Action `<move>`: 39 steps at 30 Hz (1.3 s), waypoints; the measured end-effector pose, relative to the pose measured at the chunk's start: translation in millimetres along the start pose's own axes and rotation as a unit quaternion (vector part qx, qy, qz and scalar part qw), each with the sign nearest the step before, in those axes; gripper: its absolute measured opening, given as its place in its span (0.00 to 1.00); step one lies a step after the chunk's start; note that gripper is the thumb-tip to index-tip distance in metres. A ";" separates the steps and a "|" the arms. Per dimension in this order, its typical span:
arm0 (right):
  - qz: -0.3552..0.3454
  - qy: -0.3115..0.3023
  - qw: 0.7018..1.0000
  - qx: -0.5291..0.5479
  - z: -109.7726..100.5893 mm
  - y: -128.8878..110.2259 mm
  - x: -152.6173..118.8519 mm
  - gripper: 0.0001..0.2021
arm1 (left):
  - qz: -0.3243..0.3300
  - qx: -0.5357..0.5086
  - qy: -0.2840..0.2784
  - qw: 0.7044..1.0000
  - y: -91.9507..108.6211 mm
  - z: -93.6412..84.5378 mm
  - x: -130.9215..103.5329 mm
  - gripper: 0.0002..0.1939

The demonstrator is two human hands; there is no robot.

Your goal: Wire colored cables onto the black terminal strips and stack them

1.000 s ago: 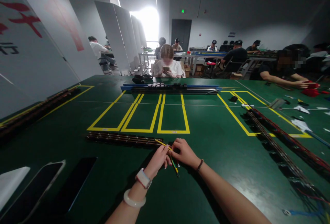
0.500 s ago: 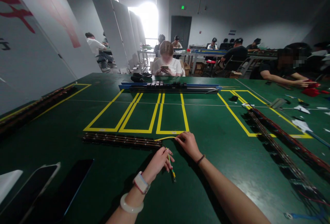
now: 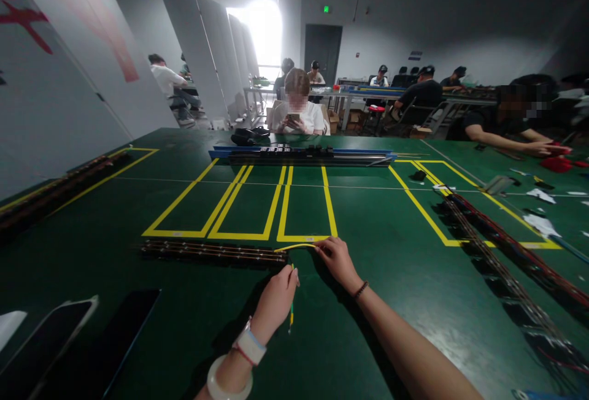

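My left hand [image 3: 278,294] is closed on a thin green-and-yellow wire [image 3: 291,313]. The wire's lower end, with a small metal tip, hangs down past my fingers. To its right, my right hand [image 3: 337,260] pinches one end of a yellow sleeve or wire [image 3: 294,246]. The far end of that yellow piece lies over the right end of a long dark strip with copper-coloured rails [image 3: 211,250]. That strip lies crosswise on the green table [image 3: 381,320], just beyond my left hand.
Dark phone-like slabs [image 3: 131,332] lie at the lower left. Long wired strips [image 3: 501,259] run along the right, another [image 3: 59,188] along the left. A blue rail assembly [image 3: 304,156] stands at the far edge, before a seated person [image 3: 299,111] holding a phone.
My left hand has turned and shifted slightly left and down, its fingers more closed. The green-and-yellow wire now hangs straighter. My right hand stays nearly in place with the yellow piece.
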State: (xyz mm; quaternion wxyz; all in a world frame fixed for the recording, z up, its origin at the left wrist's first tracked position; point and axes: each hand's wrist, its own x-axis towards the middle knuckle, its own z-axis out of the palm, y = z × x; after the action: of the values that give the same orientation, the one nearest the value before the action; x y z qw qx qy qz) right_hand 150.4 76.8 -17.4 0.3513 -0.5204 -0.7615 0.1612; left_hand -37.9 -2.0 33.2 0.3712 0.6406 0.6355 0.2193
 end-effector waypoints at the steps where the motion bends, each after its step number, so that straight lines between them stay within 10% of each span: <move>1: -0.001 0.001 1.000 0.002 -0.2 0.0 -0.1 0.10 | 0.005 0.037 0.007 0.999 1.3 -1.1 -0.8 0.17; 15: -0.053 0.006 0.997 -0.047 -10.4 -30.7 -3.8 0.12 | 0.149 0.043 0.064 0.986 -2.6 7.6 -3.4 0.14; 25: -0.163 -0.112 0.972 -0.129 19.1 -81.9 15.5 0.24 | 0.247 0.047 0.033 0.967 4.7 12.7 -12.4 0.18; 31: -0.152 -0.129 0.966 -0.164 34.3 -82.6 31.7 0.19 | 0.232 0.013 0.036 0.972 5.0 8.7 -10.7 0.18; 39: -0.124 -0.106 0.961 -0.225 -4.2 -34.8 90.0 0.18 | 0.221 -0.007 0.040 0.974 4.2 7.9 -10.3 0.17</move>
State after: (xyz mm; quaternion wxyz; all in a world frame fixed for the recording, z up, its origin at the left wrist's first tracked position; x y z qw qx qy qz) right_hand 110.6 143.7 39.9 0.1600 -0.4675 -0.8694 -0.0049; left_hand -30.2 -13.3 33.4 0.2923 0.7532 0.4909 0.3259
